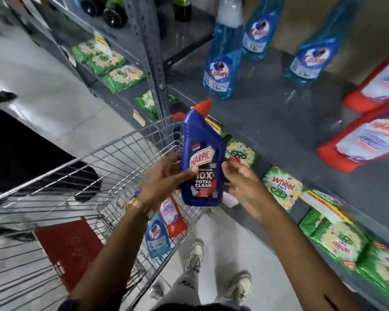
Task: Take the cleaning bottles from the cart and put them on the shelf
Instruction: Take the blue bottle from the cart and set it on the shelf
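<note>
A dark blue Harpic bottle [201,153] with a red cap is held upright above the wire cart [81,176], between the cart and the grey shelf [267,113]. My left hand [164,178] grips its left side. My right hand [243,178] touches its right side, fingers curled and blurred. Inside the cart lie a light blue Colin bottle [156,236] and a red cleaner bottle [173,217]. On the shelf stand three blue Colin bottles [222,63] and two red cleaner bottles [364,140] lie on their sides.
Green Wheel detergent packs [281,187] line the lower shelf along the right and further back [121,77]. A red flap [70,250] sits in the cart's seat area. A grey upright post [148,52] divides the shelving. My feet [218,272] stand on the grey floor.
</note>
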{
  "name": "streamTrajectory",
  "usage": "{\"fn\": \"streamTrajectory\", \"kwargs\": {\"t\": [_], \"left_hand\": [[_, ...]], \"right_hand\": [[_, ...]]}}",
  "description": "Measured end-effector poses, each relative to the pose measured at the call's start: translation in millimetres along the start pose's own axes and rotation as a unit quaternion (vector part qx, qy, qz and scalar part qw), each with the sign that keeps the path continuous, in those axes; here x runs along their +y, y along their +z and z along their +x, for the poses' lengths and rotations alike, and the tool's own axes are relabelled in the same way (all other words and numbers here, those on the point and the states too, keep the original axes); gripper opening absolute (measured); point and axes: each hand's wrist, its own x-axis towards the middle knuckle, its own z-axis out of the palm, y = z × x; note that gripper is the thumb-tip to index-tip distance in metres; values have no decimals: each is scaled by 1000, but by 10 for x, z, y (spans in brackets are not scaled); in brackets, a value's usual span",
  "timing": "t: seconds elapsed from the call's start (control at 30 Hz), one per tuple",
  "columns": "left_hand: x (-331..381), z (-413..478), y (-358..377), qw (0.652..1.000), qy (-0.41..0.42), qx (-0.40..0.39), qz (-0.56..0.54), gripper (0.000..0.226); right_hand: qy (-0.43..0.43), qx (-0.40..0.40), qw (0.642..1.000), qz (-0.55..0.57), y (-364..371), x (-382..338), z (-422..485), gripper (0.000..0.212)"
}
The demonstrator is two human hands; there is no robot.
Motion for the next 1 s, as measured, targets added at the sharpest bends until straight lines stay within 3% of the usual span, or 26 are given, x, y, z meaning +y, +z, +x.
{"fn": "streamTrajectory", "kwargs": {"t": [0.13, 0.33, 0.6, 0.7, 1.0], "left_hand": [[29, -201, 441, 997, -11, -71, 11, 17], [-112, -367, 1118, 988, -37, -149, 29, 21], [-43, -460, 1983, 971, 6, -227, 74, 27], [-19, -425, 2421, 967, 38, -240, 74, 20], [-52, -133, 4236, 925, 135, -349, 63, 29]], "right_hand": [[-30, 47, 998, 25, -396, 4, -546, 18], [-51, 139, 988, 51, -869, 163, -1303, 25], [-124, 213, 968, 56, -1413, 212, -2006, 32], [-186, 245, 950, 46, -1661, 166, -2244, 26], [-314, 380, 868, 56, -3061, 91, -2782, 27]]}}
